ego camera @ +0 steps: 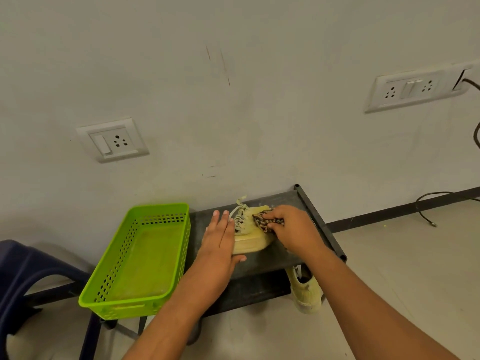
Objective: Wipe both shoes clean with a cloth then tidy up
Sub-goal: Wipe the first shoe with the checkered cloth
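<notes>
I am watching through the head camera, and the left hand (220, 237) is lying flat with its fingers straight and together against the near end of the pale yellow shoe (253, 242), its thumb tucked low by the sole. The right hand (291, 227) is curling its fingers round a brown patterned cloth (265, 222) and pressing it onto the shoe's upper, just beside the laces. The shoe is standing upright on the black tabletop (272, 261), close to the wall, between the two hands.

The second shoe (306, 289), the same pale yellow, is sitting lower down beneath the tabletop's front right edge, partly hidden behind the right forearm; I cannot tell whether it is resting on a lower shelf or on the floor.

A bright green perforated basket (114, 268) is sitting at the left end of the tabletop, just beside the left hand but not touching it, and nothing is showing inside it. A dark blue chair (23, 271) is standing at the far left. On the wall I am seeing a single socket plate (113, 140) above the basket and a wider double socket plate (415, 87) at upper right, with a black cable (441, 196) trailing along the floor on the right.
</notes>
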